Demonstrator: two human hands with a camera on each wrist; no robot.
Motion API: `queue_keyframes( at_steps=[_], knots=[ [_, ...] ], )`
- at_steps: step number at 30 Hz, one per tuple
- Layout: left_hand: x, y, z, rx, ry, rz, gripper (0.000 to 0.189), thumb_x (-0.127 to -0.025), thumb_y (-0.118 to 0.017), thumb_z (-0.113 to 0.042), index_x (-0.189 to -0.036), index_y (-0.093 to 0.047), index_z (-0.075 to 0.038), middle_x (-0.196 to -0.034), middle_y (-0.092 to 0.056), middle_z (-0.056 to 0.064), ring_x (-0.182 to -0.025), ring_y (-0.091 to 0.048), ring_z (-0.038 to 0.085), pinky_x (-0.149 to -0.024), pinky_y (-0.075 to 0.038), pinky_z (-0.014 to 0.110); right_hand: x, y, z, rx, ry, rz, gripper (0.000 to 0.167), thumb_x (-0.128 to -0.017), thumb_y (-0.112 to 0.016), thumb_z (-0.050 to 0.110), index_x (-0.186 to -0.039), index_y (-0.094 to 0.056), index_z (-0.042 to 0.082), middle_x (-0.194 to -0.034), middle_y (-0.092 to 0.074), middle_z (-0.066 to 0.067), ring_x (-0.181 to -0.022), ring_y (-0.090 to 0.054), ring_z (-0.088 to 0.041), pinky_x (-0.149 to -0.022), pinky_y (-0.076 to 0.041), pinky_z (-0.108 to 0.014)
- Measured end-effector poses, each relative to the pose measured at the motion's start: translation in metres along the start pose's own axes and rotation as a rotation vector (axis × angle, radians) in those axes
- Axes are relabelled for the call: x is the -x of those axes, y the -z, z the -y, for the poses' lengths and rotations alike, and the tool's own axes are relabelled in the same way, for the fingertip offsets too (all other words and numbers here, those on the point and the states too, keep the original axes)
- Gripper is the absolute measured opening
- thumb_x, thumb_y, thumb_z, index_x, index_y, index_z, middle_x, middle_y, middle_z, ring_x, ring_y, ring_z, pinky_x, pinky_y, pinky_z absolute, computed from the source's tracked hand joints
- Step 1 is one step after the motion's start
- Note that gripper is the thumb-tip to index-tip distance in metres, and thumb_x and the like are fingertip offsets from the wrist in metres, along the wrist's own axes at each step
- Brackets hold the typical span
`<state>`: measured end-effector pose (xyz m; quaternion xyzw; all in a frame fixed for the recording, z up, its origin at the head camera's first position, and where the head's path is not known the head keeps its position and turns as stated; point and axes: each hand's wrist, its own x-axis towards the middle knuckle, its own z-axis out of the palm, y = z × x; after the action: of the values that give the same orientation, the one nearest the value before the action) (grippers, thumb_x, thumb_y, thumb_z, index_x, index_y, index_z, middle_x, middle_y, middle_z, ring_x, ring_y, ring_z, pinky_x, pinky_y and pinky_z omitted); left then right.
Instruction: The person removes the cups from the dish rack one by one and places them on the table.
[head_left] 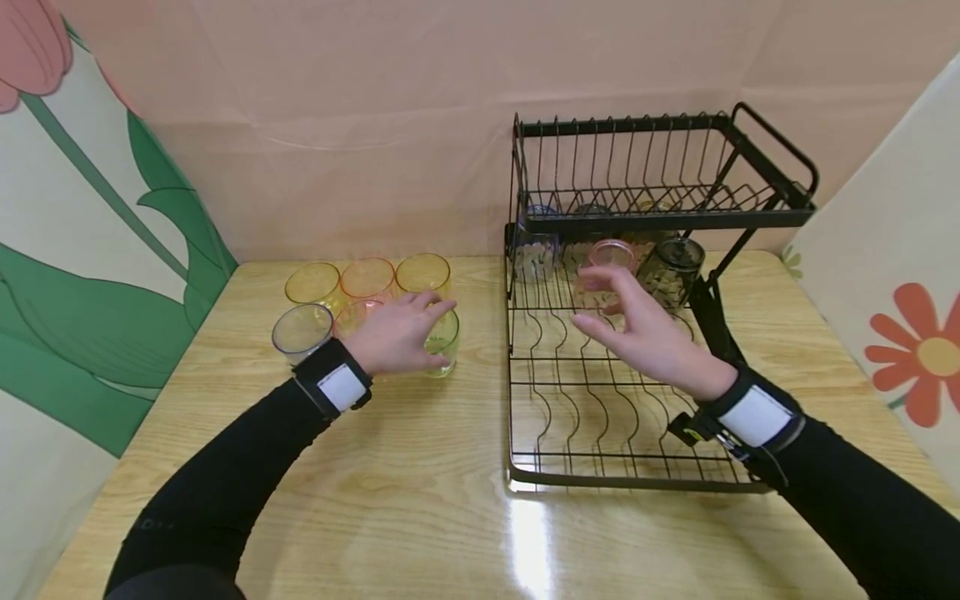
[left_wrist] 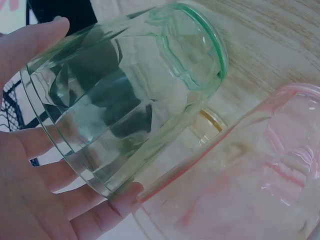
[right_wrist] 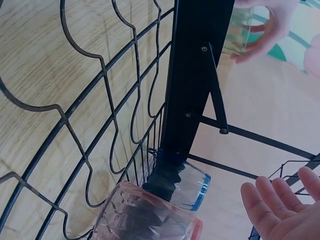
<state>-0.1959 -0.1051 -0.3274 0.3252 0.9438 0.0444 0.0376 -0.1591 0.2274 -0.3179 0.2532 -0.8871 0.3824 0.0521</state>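
My left hand [head_left: 393, 335] holds a green glass [head_left: 444, 337] that stands upright at the right end of a group of glasses on the table. In the left wrist view the thumb lies along one side of its rim and the fingers curve round the other, beside a pink glass [left_wrist: 250, 180]. Over the lower tier of a black dish rack [head_left: 637, 482], my right hand [head_left: 645, 329] hovers with bent, parted fingers and nothing in it. Just beyond it, a pink glass [head_left: 612, 252] and a dark grey glass [head_left: 672, 271] stand upside down on the wires.
Left of the green glass are yellow glasses [head_left: 313, 283], pink glasses [head_left: 367, 277] and a bluish-grey glass [head_left: 302, 331]. A blue-rimmed glass [head_left: 538, 242] and others stand at the back of the rack. Its upper tier [head_left: 667, 221] overhangs them. A pink cloth backdrop [head_left: 360, 167] rises behind.
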Motion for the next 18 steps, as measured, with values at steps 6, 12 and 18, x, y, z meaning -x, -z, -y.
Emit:
queue_keyframes(
  at_steps=[6,12,18],
  knots=[
    [-0.001,-0.0009,-0.0018,0.005,0.022,0.03,0.085,-0.082,-0.075,-0.046,-0.149,-0.038,-0.009,-0.147,-0.04,0.019,-0.13,-0.042,0.038,-0.094,-0.046,0.053,0.0009,-0.0004,-0.0003,-0.006,-0.002,0.0,0.057,-0.097,-0.061,0.019,-0.145,-0.033,0.005,-0.14,-0.04,-0.016,-0.125,-0.04,-0.034,-0.095,-0.04,-0.05],
    [-0.0009,-0.0016,-0.0018,-0.008,0.018,0.038,0.085,-0.082,-0.074,-0.047,-0.149,-0.038,-0.009,-0.146,-0.041,0.019,-0.13,-0.042,0.038,-0.093,-0.046,0.053,0.0014,-0.0003,-0.001,-0.017,0.011,-0.001,0.056,-0.097,-0.061,0.017,-0.145,-0.033,0.005,-0.14,-0.04,-0.017,-0.125,-0.04,-0.034,-0.095,-0.04,-0.05],
    [-0.0013,-0.0035,-0.0001,-0.028,-0.009,0.011,0.085,-0.082,-0.075,-0.045,-0.148,-0.039,-0.007,-0.146,-0.041,0.02,-0.13,-0.042,0.038,-0.095,-0.045,0.052,0.0017,0.0001,-0.0012,-0.016,-0.004,-0.001,0.056,-0.098,-0.061,0.018,-0.145,-0.033,0.005,-0.141,-0.04,-0.016,-0.126,-0.04,-0.031,-0.095,-0.04,-0.049]
  ],
)
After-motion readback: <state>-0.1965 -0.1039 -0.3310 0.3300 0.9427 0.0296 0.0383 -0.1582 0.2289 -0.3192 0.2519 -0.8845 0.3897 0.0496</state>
